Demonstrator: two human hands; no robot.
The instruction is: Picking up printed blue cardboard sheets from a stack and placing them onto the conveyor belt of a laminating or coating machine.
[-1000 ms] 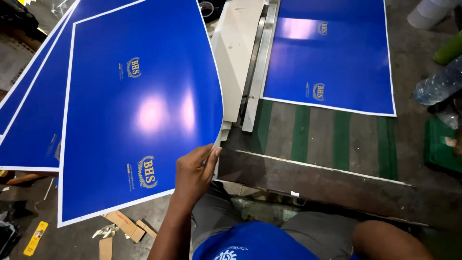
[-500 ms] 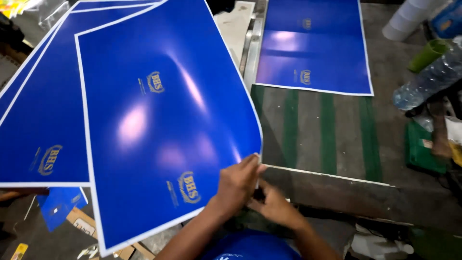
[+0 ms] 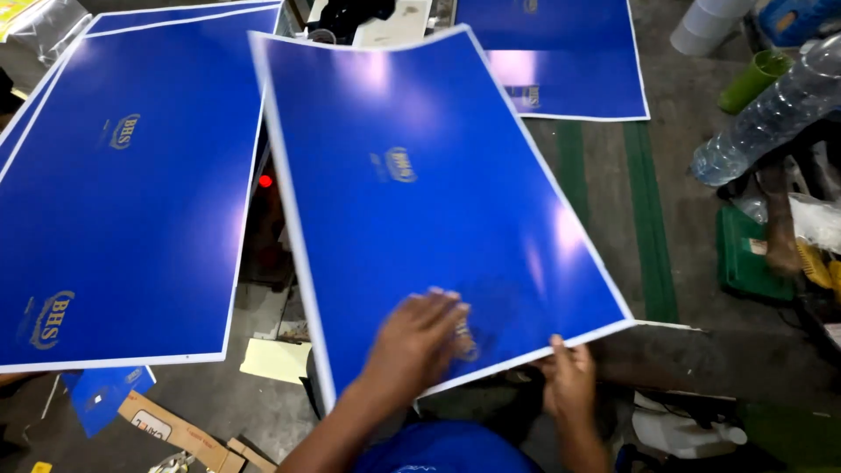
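Two hands: both are seen on one glossy blue sheet (image 3: 438, 219) with a white border and small gold emblems.
Left hand (image 3: 416, 342): laid palm-down on the sheet's near end, fingers spread and pressed flat against the printed face; nothing is pinched.
Right hand (image 3: 569, 377): closed on the sheet's near right edge, thumb on top, the other fingers hidden beneath the edge.
Change over the last second: one second ago the sheet was lifted by the left hand alone at its near corner, bowed, partly over the left pile; half a second ago the right hand had joined it; now the sheet is swung toward the centre, lying much flatter and lower.
Meaning of the change: the sheet is judged to be separated from the pile and under two-handed control.
Sheet position: in front of the body, far edge slightly raised and curled.
Left pile (image 3: 123, 201): matching blue sheets, lying flat, left of the held sheet.
Far sheet (image 3: 569, 52): another blue sheet on the floor beyond.
Right edge of view: a clear plastic bottle (image 3: 762, 114) and a green cup (image 3: 753, 79), well apart from the hands.
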